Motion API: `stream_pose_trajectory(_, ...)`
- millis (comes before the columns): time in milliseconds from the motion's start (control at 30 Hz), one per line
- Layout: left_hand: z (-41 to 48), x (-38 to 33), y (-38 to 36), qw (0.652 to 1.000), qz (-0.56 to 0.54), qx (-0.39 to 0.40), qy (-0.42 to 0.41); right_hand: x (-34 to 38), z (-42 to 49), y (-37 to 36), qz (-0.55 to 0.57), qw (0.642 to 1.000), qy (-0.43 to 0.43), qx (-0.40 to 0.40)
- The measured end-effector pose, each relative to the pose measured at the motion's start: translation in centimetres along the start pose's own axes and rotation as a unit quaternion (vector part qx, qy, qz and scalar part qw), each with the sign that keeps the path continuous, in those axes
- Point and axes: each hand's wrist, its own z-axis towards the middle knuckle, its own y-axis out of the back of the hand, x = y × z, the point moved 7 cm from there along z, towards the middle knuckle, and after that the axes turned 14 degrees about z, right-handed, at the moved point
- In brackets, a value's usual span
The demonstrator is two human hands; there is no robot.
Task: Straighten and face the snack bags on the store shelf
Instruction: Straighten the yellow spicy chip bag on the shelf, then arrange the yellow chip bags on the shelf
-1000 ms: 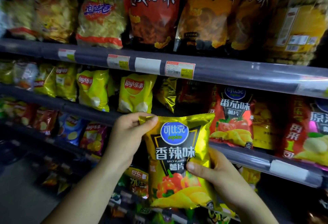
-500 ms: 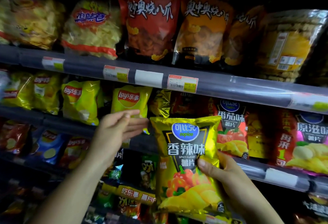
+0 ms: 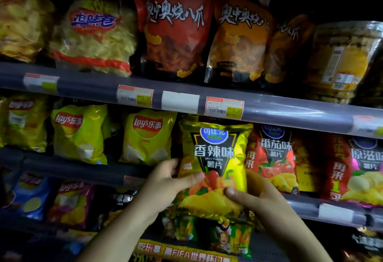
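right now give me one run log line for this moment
stage: placing bag | left hand: gripping gold spicy chips bag | right hand: gripping same bag | bag: upright, front out, at middle shelf

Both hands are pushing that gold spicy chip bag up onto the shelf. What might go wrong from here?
The gold bag is gripped low by the left hand and right hand, so squeezing could crush chips. Its top sits right under the shelf rail and may snag or fold. Pushed in crooked, it could nudge the red tomato bag beside it out of line.
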Motion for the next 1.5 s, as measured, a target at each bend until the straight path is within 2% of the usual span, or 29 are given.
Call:
stream_pose_trajectory(133,2.2,-0.7,1.4,0.992,0.056,-0.098,-0.054,1.4,1.4,0.5,-0.007,0.992,0.069,-0.101)
stream_pose_trajectory(200,3.0,-1.5,1.7,0.984,0.095,-0.123,-0.087,2.0,2.2,0.2,-0.034,0.987,0.096,-0.126)
stream_pose_trajectory(267,3.9,-1.4,1.6,0.985,0.089,-0.118,-0.092,2.5,3.0,0.0,-0.109,0.973,0.134,-0.15)
stream_pose_trajectory(367,5.3,-0.5,1.2,0.987,0.096,-0.103,-0.081,3.5,3.9,-0.2,-0.256,0.93,0.185,-0.188)
stream_pose_trajectory(467,6.5,0.3,1.4,0.985,0.118,-0.104,-0.074,3.7,4.6,-0.7,-0.303,0.908,0.193,-0.216)
stream_pose_trajectory(600,7.4,1.2,1.2,0.97,0.203,-0.115,-0.065,2.7,5.2,-1.4,-0.346,0.901,0.15,-0.214)
stream_pose_trajectory(833,6.9,0.9,0.5,0.942,0.303,-0.123,-0.075,1.9,5.0,-1.9,-0.339,0.911,0.121,-0.202)
stream_pose_trajectory(967,4.5,-0.9,1.1,0.938,0.309,-0.122,-0.102,3.2,4.0,-2.1,-0.335,0.898,0.173,-0.227)
stream_pose_trajectory(1033,3.0,-2.0,3.1,0.93,0.3,-0.159,-0.14,4.4,3.5,-2.8,-0.339,0.882,0.225,-0.238)
stream_pose_trajectory(1133,1.4,-1.8,8.3,0.896,0.296,-0.285,-0.17,5.4,3.5,-5.6,-0.307,0.885,0.279,-0.213)
stream_pose_trajectory(1233,1.3,0.7,12.7,0.885,0.285,-0.353,-0.101,4.6,5.4,-11.0,-0.282,0.917,0.258,-0.113)
stream_pose_trajectory(1333,3.1,4.1,14.0,0.914,0.271,-0.302,-0.005,1.8,8.9,-15.4,-0.323,0.928,0.18,-0.056)
stream_pose_trajectory(1400,4.2,5.7,13.9,0.932,0.258,-0.248,0.046,-0.5,10.8,-16.8,-0.297,0.948,0.098,-0.052)
stream_pose_trajectory(1500,4.8,5.1,14.1,0.932,0.276,-0.235,0.019,-1.2,11.5,-17.0,-0.271,0.956,0.078,-0.083)
